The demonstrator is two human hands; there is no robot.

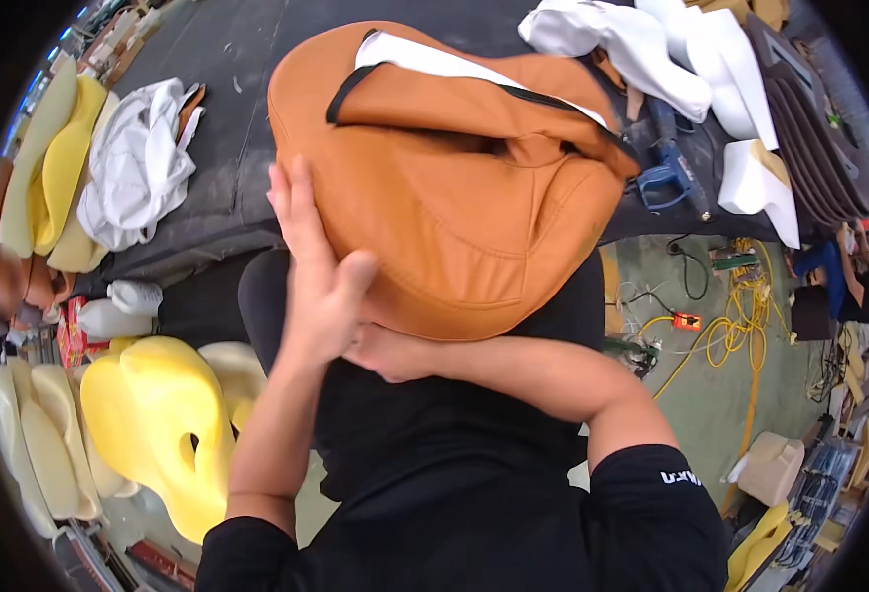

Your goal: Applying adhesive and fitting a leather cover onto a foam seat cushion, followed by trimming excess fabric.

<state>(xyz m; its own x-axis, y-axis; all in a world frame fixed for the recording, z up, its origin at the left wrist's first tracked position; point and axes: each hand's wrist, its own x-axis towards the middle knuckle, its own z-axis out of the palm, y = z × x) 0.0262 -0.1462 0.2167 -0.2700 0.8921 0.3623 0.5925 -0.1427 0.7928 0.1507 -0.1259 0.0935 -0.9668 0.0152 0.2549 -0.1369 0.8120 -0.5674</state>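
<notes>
A tan leather-like seat cover (pixel 434 212) rests on my lap and leans against the edge of the dark work table. Along its upper side a black-edged flap is folded back, baring a strip of white material (pixel 434 61). My left hand (pixel 316 266) lies flat along the cover's left side, fingers stretched up and thumb apart. Under the cover's lower edge, my right hand (pixel 392 353) reaches across beneath the left wrist. Its fingers are hidden there, so their hold cannot be made out.
On the dark table (pixel 227 44) lie a crumpled white cover (pixel 143 163), a blue power tool (pixel 669 183) and white shaped pieces (pixel 651 64) at far right. Yellow foam pads (pixel 163 419) stand at left near white jugs (pixel 118 314). Yellow cords (pixel 740 321) tangle on the floor at right.
</notes>
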